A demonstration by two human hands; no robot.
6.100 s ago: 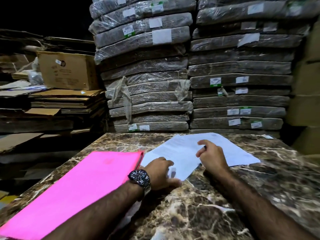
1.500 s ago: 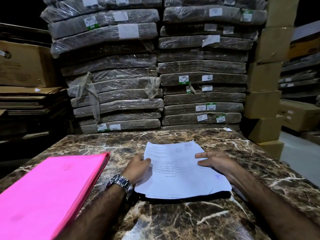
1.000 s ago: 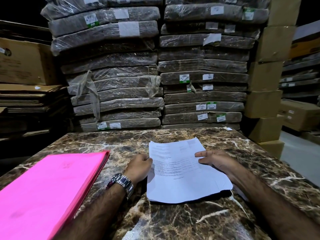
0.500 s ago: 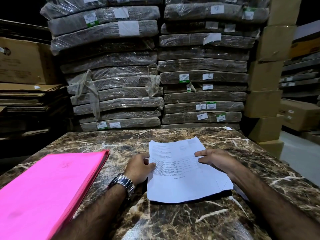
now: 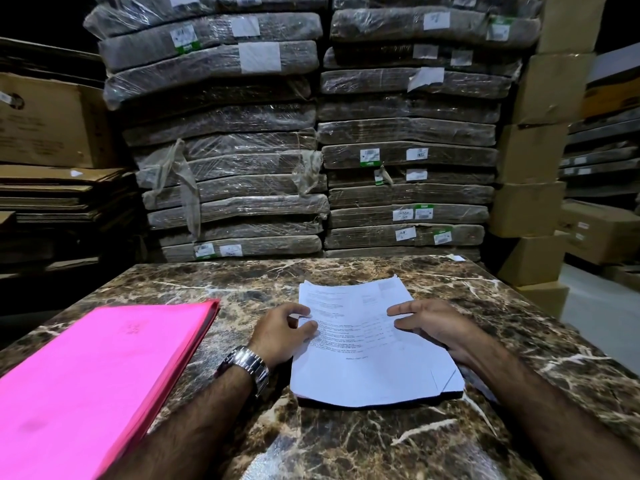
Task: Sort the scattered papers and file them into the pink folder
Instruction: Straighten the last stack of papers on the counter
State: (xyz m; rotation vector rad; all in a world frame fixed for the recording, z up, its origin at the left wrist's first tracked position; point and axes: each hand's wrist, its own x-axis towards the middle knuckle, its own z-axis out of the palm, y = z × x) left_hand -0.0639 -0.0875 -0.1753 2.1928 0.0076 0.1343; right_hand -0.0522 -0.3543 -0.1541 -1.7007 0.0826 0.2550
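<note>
A gathered stack of white printed papers [image 5: 367, 368] lies on the brown marble table [image 5: 346, 441], just right of centre. My left hand [image 5: 282, 336], with a metal watch on its wrist, pinches the stack's left edge between thumb and fingers. My right hand [image 5: 434, 323] lies flat on the stack's right side, fingers stretched out toward the left. The pink folder [image 5: 90, 379] lies closed on the table's left part, apart from the papers and from both hands.
Tall piles of plastic-wrapped flat cardboard bundles [image 5: 311, 140] rise right behind the table's far edge. Brown cartons [image 5: 533, 202] are stacked at the right, flattened cardboard [image 5: 52, 188] at the left. A small paper scrap [image 5: 455, 258] sits at the far right corner.
The spread sheets have been pulled together into one squared stack nearer me. Over the last half second my left thumb and fingers closed on the stack's left edge; my right hand stays flat.
</note>
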